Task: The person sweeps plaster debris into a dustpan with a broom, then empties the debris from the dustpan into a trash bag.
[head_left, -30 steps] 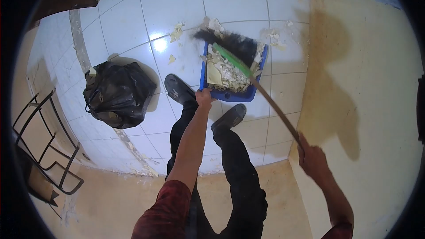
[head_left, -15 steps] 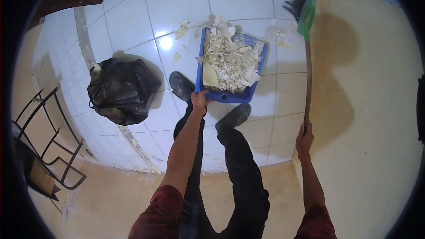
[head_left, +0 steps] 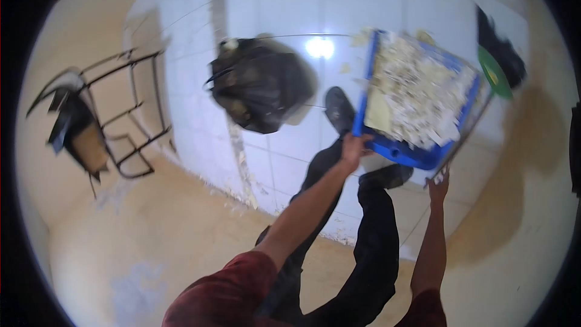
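A blue dustpan [head_left: 408,152] heaped with pale paint or plaster flakes [head_left: 417,94] is held at its near left corner by my left hand [head_left: 355,151], fingers wrapped round the edge. My right hand [head_left: 439,186] is closed on the end of a broom's stick [head_left: 463,142], close to the pan's near right corner. The broom's green head [head_left: 495,72] with dark bristles [head_left: 503,51] lies beyond the pan on the right. To the left of the pan sits a black plastic bag [head_left: 260,88].
My shoes [head_left: 387,177] stand on white floor tiles [head_left: 290,3] just below the pan. Some loose flakes [head_left: 361,37] lie by its far left corner. A black metal frame [head_left: 130,115] with a dark item on it is at the far left, beside the wall.
The view has swung, so everything on the floor sits further right or left-to-right shifted. My right hand and the broom stick have come close to the dustpan, and the stick now slants.
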`<state>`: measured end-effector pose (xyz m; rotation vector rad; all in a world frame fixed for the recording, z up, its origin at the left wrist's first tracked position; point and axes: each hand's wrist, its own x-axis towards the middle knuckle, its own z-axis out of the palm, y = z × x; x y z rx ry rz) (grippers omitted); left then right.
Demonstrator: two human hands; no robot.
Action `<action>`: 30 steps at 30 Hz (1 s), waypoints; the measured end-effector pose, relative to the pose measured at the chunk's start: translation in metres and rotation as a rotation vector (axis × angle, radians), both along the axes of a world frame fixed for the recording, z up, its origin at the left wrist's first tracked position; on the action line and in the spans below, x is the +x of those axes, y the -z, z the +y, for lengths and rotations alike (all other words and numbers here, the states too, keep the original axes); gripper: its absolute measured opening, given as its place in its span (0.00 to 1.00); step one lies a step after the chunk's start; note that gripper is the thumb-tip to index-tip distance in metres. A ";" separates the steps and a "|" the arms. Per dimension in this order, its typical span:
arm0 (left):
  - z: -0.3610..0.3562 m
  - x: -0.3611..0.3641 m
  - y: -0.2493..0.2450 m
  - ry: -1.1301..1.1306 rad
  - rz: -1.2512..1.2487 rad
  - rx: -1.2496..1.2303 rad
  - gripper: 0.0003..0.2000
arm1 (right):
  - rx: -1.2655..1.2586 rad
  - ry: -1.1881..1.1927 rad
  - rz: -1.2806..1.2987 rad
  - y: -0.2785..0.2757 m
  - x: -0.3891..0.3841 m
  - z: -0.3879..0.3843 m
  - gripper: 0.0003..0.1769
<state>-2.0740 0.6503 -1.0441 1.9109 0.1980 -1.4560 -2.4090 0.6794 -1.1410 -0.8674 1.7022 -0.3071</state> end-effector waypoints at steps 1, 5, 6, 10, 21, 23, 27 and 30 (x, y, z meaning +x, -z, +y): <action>-0.006 -0.005 -0.019 -0.077 0.042 -0.070 0.11 | 0.260 0.234 -0.420 -0.046 0.030 -0.015 0.45; -0.024 -0.022 -0.073 -0.125 0.073 -0.015 0.11 | 0.399 0.619 -0.980 -0.135 0.099 -0.023 0.31; -0.024 -0.026 -0.082 -0.180 0.105 -0.021 0.11 | 0.282 0.564 -1.020 -0.137 0.111 -0.020 0.29; -0.016 -0.035 -0.106 -0.177 0.197 -0.047 0.14 | 0.287 0.854 -0.730 -0.156 0.151 -0.050 0.21; 0.043 0.193 -0.124 1.126 -0.114 -0.067 0.35 | 0.183 0.762 -0.835 -0.194 0.152 -0.070 0.17; 0.055 0.282 -0.109 1.044 -0.577 -0.054 0.27 | 0.133 0.680 -0.817 -0.201 0.161 -0.067 0.16; 0.094 0.447 -0.051 0.838 -0.769 -0.135 0.27 | 0.057 0.650 -0.844 -0.227 0.201 -0.053 0.14; 0.060 0.450 -0.168 0.253 -0.624 -0.221 0.24 | 0.099 0.584 -0.916 -0.232 0.222 -0.043 0.15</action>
